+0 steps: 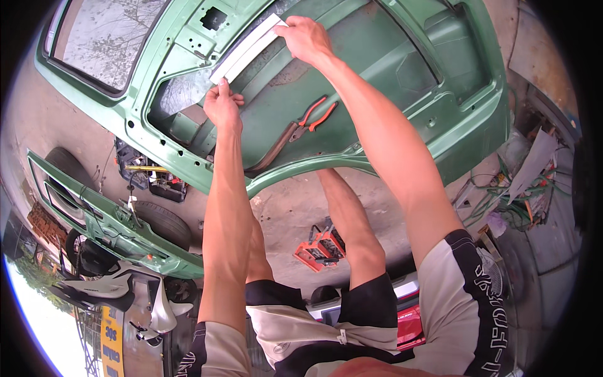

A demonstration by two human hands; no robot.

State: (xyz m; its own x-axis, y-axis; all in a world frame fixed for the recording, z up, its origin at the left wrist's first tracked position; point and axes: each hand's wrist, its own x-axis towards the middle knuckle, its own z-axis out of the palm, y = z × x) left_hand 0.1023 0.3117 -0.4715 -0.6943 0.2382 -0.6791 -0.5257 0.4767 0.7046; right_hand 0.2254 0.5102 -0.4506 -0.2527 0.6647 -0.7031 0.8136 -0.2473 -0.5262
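Note:
I hold a long, narrow white strip [248, 49] at a slant along an opening in a green car body panel [377, 81]. My left hand [223, 105] is closed on its lower-left end, thumb near the edge. My right hand [304, 41] grips its upper-right end. Below the strip, pliers or snips with orange handles [323, 119] lie inside the panel, against a long dark piece [270, 154] whose kind I cannot make out.
A second green door [157, 248], tyres [160, 223] and a white motorbike [154, 301] are at left. An orange toolbox [317, 251] sits on the floor by my legs. Tangled green hose and scrap [521, 195] lie at right.

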